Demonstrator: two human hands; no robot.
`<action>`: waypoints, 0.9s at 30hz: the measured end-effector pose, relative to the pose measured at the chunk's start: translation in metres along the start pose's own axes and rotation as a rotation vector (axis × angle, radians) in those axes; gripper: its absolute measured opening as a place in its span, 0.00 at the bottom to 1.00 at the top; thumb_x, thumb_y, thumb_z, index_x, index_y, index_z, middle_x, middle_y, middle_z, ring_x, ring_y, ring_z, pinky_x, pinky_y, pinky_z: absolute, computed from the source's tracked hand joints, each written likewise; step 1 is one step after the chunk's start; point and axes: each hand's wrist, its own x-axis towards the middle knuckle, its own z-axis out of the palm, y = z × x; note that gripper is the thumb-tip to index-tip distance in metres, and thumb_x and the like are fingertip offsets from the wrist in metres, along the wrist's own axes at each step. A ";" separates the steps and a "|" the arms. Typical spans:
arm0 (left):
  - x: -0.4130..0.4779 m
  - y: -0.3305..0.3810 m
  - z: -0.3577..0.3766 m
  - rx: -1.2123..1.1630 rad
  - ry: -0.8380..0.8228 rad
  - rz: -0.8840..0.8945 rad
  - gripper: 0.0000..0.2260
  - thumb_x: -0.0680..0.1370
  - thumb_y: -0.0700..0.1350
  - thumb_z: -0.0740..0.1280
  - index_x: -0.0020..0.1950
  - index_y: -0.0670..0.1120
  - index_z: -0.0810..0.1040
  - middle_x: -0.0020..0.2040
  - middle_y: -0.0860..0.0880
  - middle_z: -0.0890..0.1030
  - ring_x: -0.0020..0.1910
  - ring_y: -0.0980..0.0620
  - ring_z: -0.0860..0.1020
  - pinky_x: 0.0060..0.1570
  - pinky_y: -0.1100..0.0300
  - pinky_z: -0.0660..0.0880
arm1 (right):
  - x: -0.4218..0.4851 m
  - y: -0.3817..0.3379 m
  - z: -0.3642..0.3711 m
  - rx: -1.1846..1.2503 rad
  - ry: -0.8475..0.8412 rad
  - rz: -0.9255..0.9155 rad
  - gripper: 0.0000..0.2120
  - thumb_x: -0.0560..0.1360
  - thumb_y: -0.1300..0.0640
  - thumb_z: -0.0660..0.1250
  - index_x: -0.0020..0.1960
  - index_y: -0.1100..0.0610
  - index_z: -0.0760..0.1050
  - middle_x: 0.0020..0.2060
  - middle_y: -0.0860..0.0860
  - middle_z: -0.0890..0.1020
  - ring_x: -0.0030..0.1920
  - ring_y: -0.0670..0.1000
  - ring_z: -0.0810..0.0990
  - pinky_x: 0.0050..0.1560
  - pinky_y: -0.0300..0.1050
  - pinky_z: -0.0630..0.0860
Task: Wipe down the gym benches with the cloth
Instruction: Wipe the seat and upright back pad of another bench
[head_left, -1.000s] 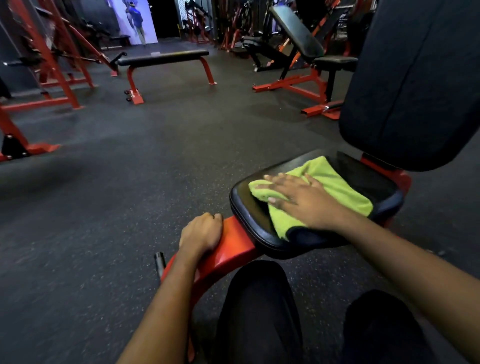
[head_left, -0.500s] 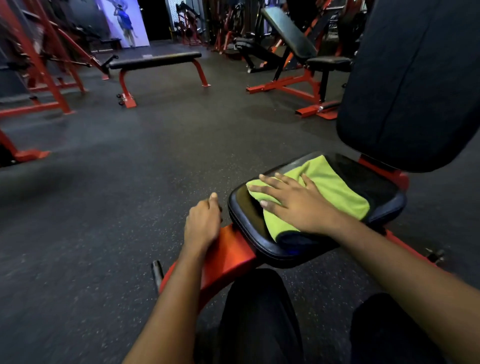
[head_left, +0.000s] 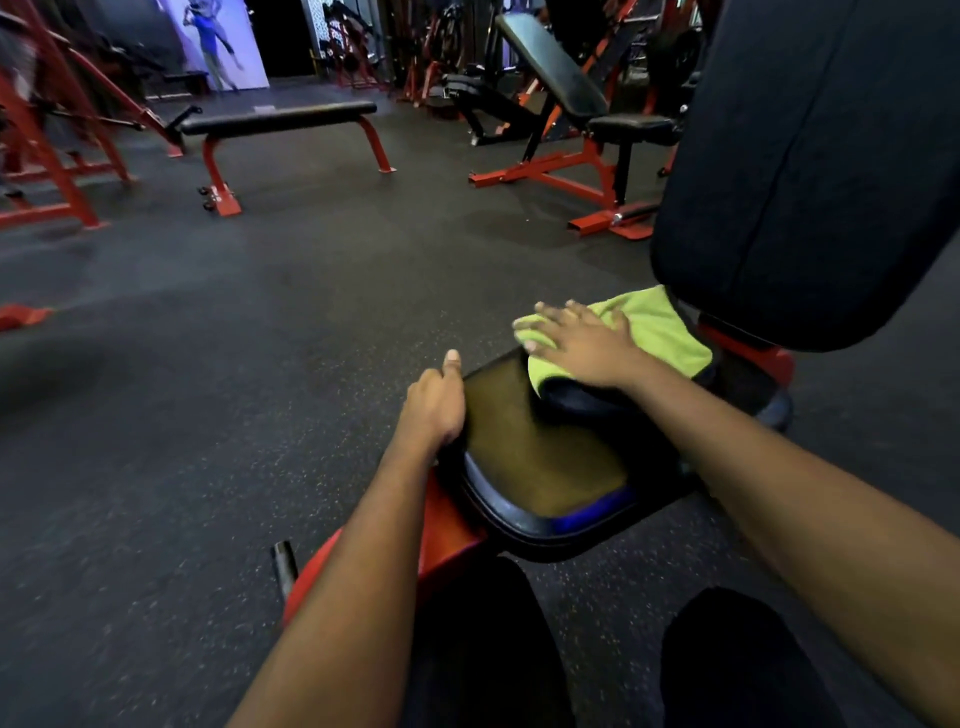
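**Yellow-green cloth pressed to the far end of the seat pad**

The dark speckled rubber floor (head_left: 260, 364) spreads out to the left of both hands and far ahead of them. The tall black backrest pad (head_left: 805, 171) rises just beyond and to the right of the right hand. The black seat pad (head_left: 545, 467) lies under and between the two hands on a red frame (head_left: 447, 540), and its near part is bare and glossy. Well ahead of the hands and apart from them stand a black incline bench (head_left: 550, 67) on red legs and, further left, a flat bench (head_left: 280, 117) with red legs. Red racks (head_left: 57, 156) fill the far left.

The yellow-green cloth (head_left: 654, 327) lies spread on the far end of the seat pad, at the foot of the backrest pad, and reaches the pad's left edge.

The right hand (head_left: 576, 343) lies flat on the cloth's left part, fingers straight and spread, pressing it down. The left hand (head_left: 436, 405) clasps the left edge of the seat pad, fingers curled at its side and thumb laid forward along the rim, just beside the right hand and short of the cloth.
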 end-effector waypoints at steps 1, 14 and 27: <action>0.001 -0.001 0.000 -0.016 0.003 0.000 0.30 0.84 0.59 0.47 0.73 0.37 0.66 0.73 0.35 0.66 0.73 0.38 0.65 0.70 0.48 0.61 | -0.013 0.004 0.002 0.010 0.008 -0.107 0.23 0.81 0.35 0.47 0.76 0.32 0.54 0.79 0.37 0.50 0.79 0.49 0.48 0.73 0.68 0.43; 0.004 -0.004 0.005 -0.045 0.051 -0.017 0.30 0.84 0.60 0.47 0.73 0.37 0.66 0.73 0.35 0.67 0.72 0.39 0.66 0.70 0.48 0.61 | 0.065 0.029 -0.018 -0.076 -0.082 0.206 0.23 0.81 0.37 0.49 0.70 0.40 0.71 0.73 0.46 0.70 0.72 0.57 0.66 0.68 0.64 0.54; 0.005 -0.005 0.005 -0.076 0.067 -0.028 0.30 0.83 0.60 0.47 0.73 0.37 0.67 0.73 0.36 0.67 0.72 0.39 0.66 0.69 0.48 0.61 | 0.027 0.067 -0.015 0.068 0.000 0.144 0.27 0.81 0.35 0.48 0.78 0.42 0.59 0.78 0.44 0.60 0.78 0.51 0.55 0.72 0.67 0.49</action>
